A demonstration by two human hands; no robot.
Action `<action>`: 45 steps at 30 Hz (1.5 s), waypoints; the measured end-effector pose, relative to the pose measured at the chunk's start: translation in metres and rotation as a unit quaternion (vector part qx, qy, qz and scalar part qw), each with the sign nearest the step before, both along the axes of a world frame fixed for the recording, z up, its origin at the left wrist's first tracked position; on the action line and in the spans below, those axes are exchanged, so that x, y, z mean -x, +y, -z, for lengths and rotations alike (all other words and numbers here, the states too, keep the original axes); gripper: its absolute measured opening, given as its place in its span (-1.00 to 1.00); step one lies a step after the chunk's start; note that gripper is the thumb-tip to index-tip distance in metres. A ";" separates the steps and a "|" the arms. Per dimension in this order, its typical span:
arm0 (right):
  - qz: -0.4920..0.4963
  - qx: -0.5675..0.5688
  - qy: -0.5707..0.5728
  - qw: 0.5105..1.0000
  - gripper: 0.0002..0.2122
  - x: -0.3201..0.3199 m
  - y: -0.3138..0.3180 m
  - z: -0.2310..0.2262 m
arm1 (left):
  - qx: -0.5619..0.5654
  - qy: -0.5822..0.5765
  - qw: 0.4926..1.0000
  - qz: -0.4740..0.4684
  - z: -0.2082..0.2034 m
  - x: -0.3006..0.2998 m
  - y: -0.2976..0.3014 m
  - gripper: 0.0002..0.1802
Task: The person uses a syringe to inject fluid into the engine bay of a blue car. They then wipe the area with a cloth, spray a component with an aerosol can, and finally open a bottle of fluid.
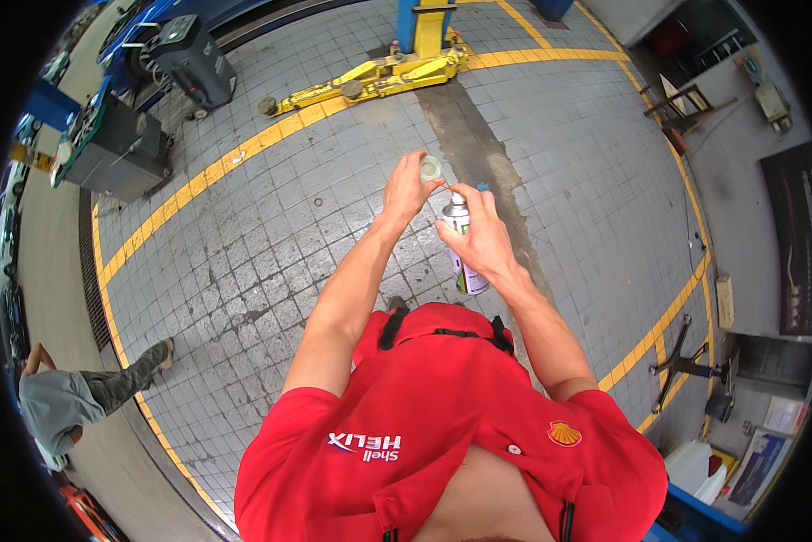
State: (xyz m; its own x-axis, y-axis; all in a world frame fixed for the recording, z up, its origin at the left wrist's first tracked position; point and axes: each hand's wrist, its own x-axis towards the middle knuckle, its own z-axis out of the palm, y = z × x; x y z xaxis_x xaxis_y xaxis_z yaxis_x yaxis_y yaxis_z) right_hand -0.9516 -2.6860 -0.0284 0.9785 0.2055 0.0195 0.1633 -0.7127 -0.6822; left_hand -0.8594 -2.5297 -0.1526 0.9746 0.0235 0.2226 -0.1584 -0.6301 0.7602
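Note:
My left hand (406,188) is raised in front of me with its fingers closed on a small round, pale, translucent cap (430,169). Just to its right, my right hand (481,237) wraps round a spray can (467,276) with a white and purple label and a silver top. The can stands nearly upright in my grip. My right index finger lies at the nozzle, close beside the cap. The fingertips of both hands almost meet there, and whether they touch I cannot tell.
Grey floor tiles (270,235) with yellow lines surround me. Ahead stands a yellow and blue car lift (415,68). Dark machine cabinets (121,149) are at the far left. A person (72,397) walks at the left. A black metal stand (681,364) lies to the right.

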 end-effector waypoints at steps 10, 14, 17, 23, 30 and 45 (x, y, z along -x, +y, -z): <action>-0.061 0.003 -0.018 0.998 -0.43 -0.032 0.051 0.004 | -0.028 -0.020 0.995 -0.096 0.005 0.000 0.081 -0.26; -0.090 -0.006 -0.028 0.996 -0.43 -0.050 0.075 0.002 | -0.039 -0.008 0.991 -0.126 -0.001 0.006 0.105 -0.28; -0.128 -0.020 -0.029 0.991 -0.43 -0.062 0.091 -0.001 | -0.033 0.023 0.988 -0.147 -0.007 0.010 0.119 -0.29; -0.223 -0.051 0.022 0.973 -0.41 -0.086 0.106 0.002 | -0.016 0.011 0.982 -0.190 0.010 0.003 0.142 -0.29; -0.238 -0.087 -0.004 0.967 -0.39 -0.157 0.095 0.007 | 0.014 0.059 0.955 -0.291 0.016 -0.015 0.206 -0.23; -0.274 -0.088 -0.019 0.958 -0.40 -0.379 0.076 0.027 | -0.095 0.727 0.678 -0.052 0.192 0.232 0.218 -0.13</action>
